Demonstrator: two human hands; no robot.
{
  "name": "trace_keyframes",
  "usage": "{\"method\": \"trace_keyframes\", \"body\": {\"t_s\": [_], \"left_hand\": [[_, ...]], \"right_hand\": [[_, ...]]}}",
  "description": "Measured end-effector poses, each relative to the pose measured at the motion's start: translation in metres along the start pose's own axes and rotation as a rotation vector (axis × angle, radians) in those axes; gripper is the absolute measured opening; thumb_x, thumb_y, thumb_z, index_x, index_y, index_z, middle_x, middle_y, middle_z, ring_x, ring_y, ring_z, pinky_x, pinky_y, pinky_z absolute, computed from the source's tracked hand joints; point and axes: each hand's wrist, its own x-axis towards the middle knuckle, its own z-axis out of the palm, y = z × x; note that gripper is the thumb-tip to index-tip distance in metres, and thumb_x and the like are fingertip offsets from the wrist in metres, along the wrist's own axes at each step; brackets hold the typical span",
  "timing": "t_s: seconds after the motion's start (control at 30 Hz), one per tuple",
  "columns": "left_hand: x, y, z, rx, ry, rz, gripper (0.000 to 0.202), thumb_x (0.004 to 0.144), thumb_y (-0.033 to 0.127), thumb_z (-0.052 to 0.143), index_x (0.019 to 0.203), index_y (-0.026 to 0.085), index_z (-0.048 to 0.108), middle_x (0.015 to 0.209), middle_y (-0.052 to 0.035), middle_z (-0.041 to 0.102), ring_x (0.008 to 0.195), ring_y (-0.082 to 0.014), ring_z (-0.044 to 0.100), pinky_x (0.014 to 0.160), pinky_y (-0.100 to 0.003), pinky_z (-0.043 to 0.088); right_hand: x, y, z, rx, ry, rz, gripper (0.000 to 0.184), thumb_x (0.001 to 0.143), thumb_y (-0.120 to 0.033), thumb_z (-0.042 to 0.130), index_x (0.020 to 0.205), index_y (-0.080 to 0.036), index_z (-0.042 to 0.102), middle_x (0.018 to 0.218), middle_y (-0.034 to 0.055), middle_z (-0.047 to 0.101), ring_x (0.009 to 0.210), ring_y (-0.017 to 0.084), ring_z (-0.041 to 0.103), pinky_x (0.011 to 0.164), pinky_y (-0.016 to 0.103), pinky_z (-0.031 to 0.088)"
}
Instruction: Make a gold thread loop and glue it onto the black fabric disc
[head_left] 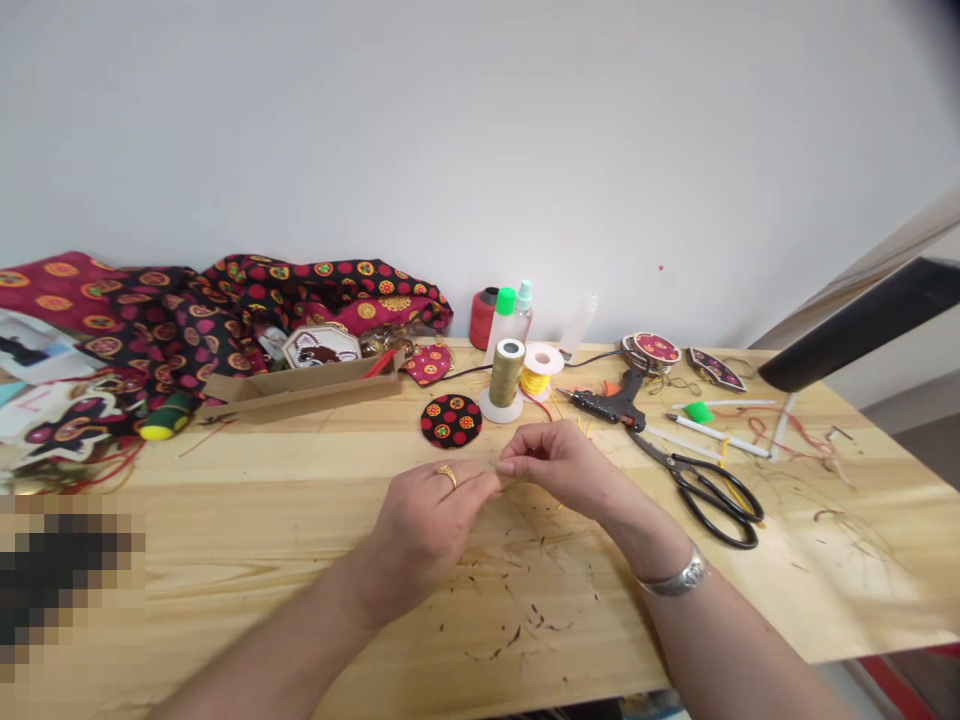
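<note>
Over the middle of the wooden table, my left hand and my right hand meet at the fingertips. Both are closed in a pinch. What lies between the fingers is too small and too hidden to make out. Just beyond them lies a round black fabric-covered piece with red and orange flowers. A spool of olive thread stands upright behind my fingertips, beside a white spool of yellow cord. Right of these, a black glue gun rests on the table, and large black-handled scissors lie nearer my right wrist.
A long cardboard box and heaped patterned fabric occupy the back left. A green-capped bottle stands near the wall. White sticks and red cord lie at right. A black tube juts in from the right. Dark scraps dot the front.
</note>
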Motion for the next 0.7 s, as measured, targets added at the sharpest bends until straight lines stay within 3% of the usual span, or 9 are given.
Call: {"method": "trace_keyframes", "body": {"t_s": [0.17,0.37,0.53,0.7], "left_hand": [[-0.001,-0.001,0.004,0.0,-0.027,-0.077,0.022,0.085,0.009,0.045,0.095,0.019,0.062,0.079,-0.0037,0.071,0.068,-0.0133,0.064,0.063,-0.023,0.05],[0.0,0.001,0.005,-0.097,-0.095,-0.243,0.02,0.085,0.014,0.048,0.089,0.018,0.067,0.075,-0.0032,0.072,0.065,-0.0136,0.063,0.062,-0.024,0.047],[0.004,0.004,0.002,-0.216,-0.151,-0.518,0.021,0.084,0.023,0.052,0.077,0.018,0.071,0.063,-0.0011,0.069,0.056,-0.0136,0.058,0.056,-0.024,0.043],[0.009,0.005,0.0,-0.522,-0.104,-0.821,0.019,0.078,0.027,0.056,0.07,0.018,0.071,0.065,-0.0004,0.067,0.062,-0.0149,0.056,0.057,-0.024,0.041]], "right_hand": [[-0.002,-0.001,0.002,-0.088,0.032,-0.109,0.012,0.072,-0.019,0.064,0.061,-0.015,0.063,0.059,-0.002,0.059,0.055,0.009,0.05,0.055,0.022,0.04],[-0.004,0.005,0.004,-0.33,0.103,-0.474,0.011,0.079,-0.016,0.061,0.07,-0.017,0.067,0.07,0.0009,0.06,0.071,0.012,0.054,0.068,0.026,0.044],[-0.005,0.006,0.005,-0.541,0.163,-0.727,0.014,0.084,-0.019,0.057,0.075,-0.019,0.067,0.075,0.0023,0.057,0.077,0.015,0.049,0.072,0.03,0.043],[-0.007,0.006,0.011,-0.656,0.213,-0.82,0.015,0.086,-0.019,0.053,0.079,-0.019,0.067,0.075,0.0031,0.056,0.077,0.016,0.046,0.073,0.032,0.041]]}}
